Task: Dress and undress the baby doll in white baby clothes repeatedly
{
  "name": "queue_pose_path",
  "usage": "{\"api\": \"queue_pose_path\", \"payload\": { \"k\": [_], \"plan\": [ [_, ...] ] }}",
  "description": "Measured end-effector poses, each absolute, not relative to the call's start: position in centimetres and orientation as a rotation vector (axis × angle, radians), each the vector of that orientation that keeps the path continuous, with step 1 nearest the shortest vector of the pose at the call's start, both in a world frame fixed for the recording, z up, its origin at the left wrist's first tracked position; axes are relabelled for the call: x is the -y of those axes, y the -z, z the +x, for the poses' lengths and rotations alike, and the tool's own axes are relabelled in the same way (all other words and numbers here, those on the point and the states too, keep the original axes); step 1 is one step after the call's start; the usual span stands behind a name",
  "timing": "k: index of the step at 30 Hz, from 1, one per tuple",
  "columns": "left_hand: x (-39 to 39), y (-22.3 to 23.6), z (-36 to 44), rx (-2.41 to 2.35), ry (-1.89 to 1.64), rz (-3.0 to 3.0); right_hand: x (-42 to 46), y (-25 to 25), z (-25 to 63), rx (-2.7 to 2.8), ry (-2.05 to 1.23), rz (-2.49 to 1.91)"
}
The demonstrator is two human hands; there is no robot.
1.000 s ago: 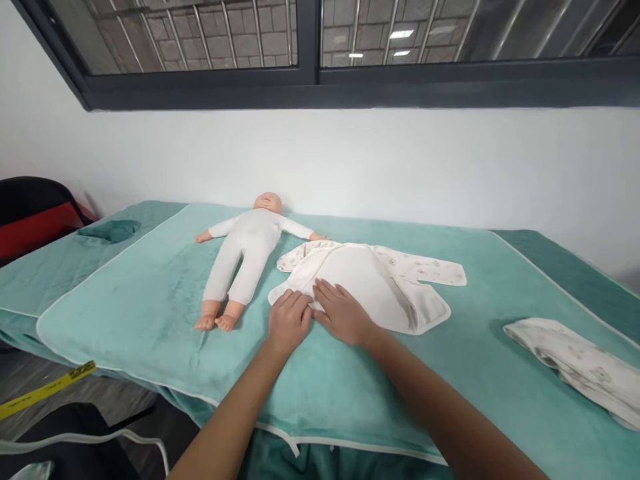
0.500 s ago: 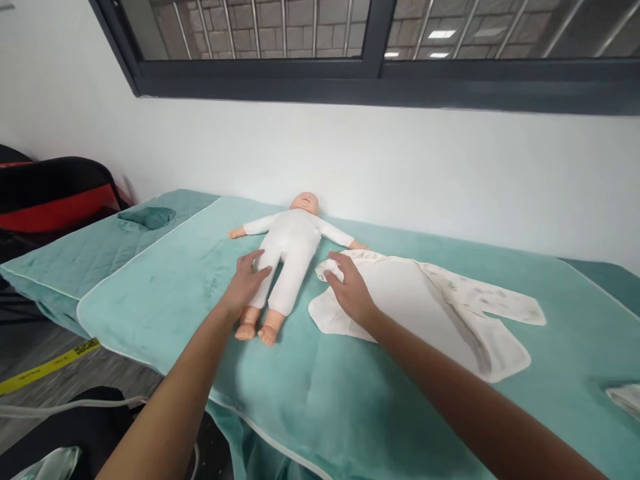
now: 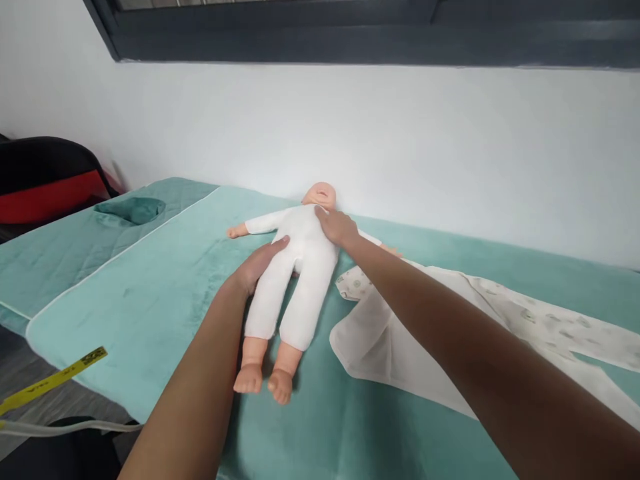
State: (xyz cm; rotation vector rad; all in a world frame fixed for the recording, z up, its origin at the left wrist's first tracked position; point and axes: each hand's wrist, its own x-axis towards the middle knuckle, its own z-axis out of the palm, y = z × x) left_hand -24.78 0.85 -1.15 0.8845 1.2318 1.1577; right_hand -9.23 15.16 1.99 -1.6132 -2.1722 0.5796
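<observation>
A baby doll (image 3: 305, 240) with a white cloth body lies on its back, head toward the wall and bare feet toward me. My left hand (image 3: 263, 263) grips its hip from the side, thumb on top, the fingers mostly hidden beneath. At the doll's shoulder, on the other side, my right hand (image 3: 339, 228) holds on with the thumb on the chest; its other fingers are partly hidden behind the body. Beside the doll, on the right, a white printed baby garment (image 3: 425, 360) is spread open, partly covered by my right forearm.
A teal padded cover (image 3: 165, 293) lies over the surface under the doll. A white wall (image 3: 350, 133) and a dark window frame (image 3: 280, 40) stand behind it. To the left are a black and red chair (image 3: 55, 190) and a yellow strip (image 3: 55, 380).
My right hand has moved from the garment up to the doll's shoulder. My left hand has slid from the leg to the hip and closed around it. The view has tilted down.
</observation>
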Motion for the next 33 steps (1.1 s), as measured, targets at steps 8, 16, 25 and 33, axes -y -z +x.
{"api": "queue_pose_path", "payload": {
  "k": [8,16,25,33],
  "plan": [
    [-2.2,1.7,-25.6,-1.017,-1.159,0.767,-18.6,-2.1,-7.9,2.117,-0.829,-1.569],
    [-0.4,1.0,-24.0,-0.722,-1.374,0.882,-17.3,-7.4,-4.9,2.067,-1.087,-1.398],
    [2.1,-0.7,-15.6,-0.532,-1.29,0.979,-12.4,-13.7,5.5,2.1,-0.917,-1.475],
    [4.0,0.6,-4.1,-0.575,-0.907,1.031,-8.2,-10.6,17.6,2.059,-0.894,-1.874]
  ]
}}
